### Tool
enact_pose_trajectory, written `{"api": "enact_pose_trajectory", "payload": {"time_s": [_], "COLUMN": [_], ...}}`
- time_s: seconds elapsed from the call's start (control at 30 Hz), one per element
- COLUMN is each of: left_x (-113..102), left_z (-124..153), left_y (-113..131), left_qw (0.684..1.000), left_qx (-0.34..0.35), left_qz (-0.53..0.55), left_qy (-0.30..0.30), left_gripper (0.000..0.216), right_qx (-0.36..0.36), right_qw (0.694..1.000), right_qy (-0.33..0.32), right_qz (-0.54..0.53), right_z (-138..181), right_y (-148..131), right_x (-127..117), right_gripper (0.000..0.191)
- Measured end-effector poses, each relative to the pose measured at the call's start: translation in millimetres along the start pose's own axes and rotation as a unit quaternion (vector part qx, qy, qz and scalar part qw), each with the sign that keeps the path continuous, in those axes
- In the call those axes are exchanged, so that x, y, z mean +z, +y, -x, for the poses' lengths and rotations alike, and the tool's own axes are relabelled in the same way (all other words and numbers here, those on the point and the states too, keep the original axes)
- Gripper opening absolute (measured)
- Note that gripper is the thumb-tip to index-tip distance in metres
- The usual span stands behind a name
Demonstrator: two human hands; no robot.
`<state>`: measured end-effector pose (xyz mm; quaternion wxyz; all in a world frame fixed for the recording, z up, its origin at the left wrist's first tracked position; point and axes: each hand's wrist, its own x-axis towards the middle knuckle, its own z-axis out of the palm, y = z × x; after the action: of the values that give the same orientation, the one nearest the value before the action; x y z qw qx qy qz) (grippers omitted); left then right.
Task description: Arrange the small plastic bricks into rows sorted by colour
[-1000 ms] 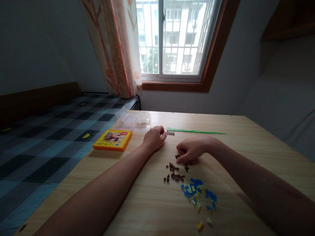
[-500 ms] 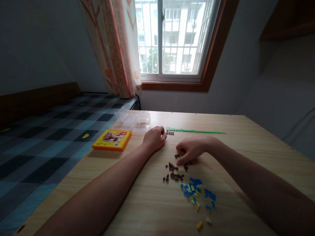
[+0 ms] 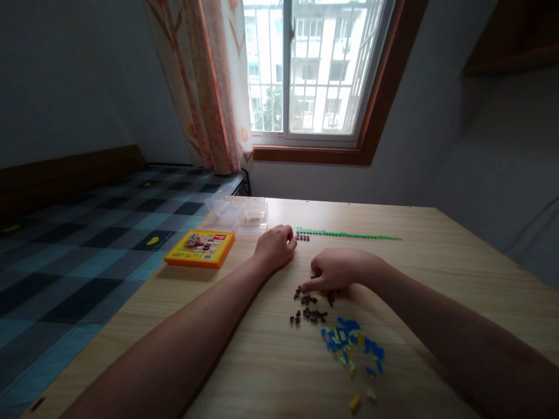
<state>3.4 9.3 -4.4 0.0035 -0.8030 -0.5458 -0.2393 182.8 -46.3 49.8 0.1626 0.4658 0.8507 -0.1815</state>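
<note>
My left hand (image 3: 276, 245) rests on the table with curled fingers. Its fingertips are beside a short row of small brown bricks (image 3: 303, 238), and whatever they may hold is hidden. My right hand (image 3: 340, 269) reaches palm down over loose brown bricks (image 3: 314, 315). One digit stretches left and touches a brown brick at the pile's far side, apart from the other, bent fingers. Along the brown row's far side runs a long line of small green bricks (image 3: 349, 234). Nearer to me lies a mixed heap of blue, yellow and cream bricks (image 3: 343, 336).
A yellow and orange box (image 3: 200, 248) lies at the table's left edge. Behind it stands a clear plastic container (image 3: 238, 215). A single yellow brick (image 3: 354, 402) is near the front. A bed with a checked cover (image 3: 109, 244) adjoins the table's left side.
My right hand has slid a little to the left, its stretched digit now at the far left brown bricks. My left hand stays in place. The view has shifted slightly.
</note>
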Motion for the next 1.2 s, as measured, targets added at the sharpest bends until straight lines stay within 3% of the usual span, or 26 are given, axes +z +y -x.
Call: {"api": "enact_pose_trajectory", "payload": {"time_s": [0.23,0.77,0.9,1.07,1.2], "left_x": [-2,-3,-2,-2,-1], "left_z": [0,1,0,0,0], "left_y": [1,1,0,0,-1], "left_qw": [1.0,1.0,1.0,1.0,1.0], "left_qx": [0.001,-0.004,-0.005,-0.004,-0.004], "left_qz": [0.0,-0.01,-0.01,-0.006,-0.004], "left_qy": [-0.003,-0.01,-0.005,-0.007,-0.005], "left_gripper": [0.019,0.021,0.019,0.019,0.018], "right_qx": [0.03,0.02,0.011,-0.029,-0.062], "right_qw": [0.999,1.0,0.999,0.986,0.985], "right_qy": [-0.001,0.019,0.01,-0.048,-0.06], "right_qz": [-0.03,-0.01,-0.048,-0.155,-0.148], "right_z": [-1,0,-3,-6,-6], "right_y": [-1,-3,9,33,40], "right_x": [-2,-2,-7,-11,-11], "right_gripper": [0.075,0.073,0.065,0.055,0.048]}}
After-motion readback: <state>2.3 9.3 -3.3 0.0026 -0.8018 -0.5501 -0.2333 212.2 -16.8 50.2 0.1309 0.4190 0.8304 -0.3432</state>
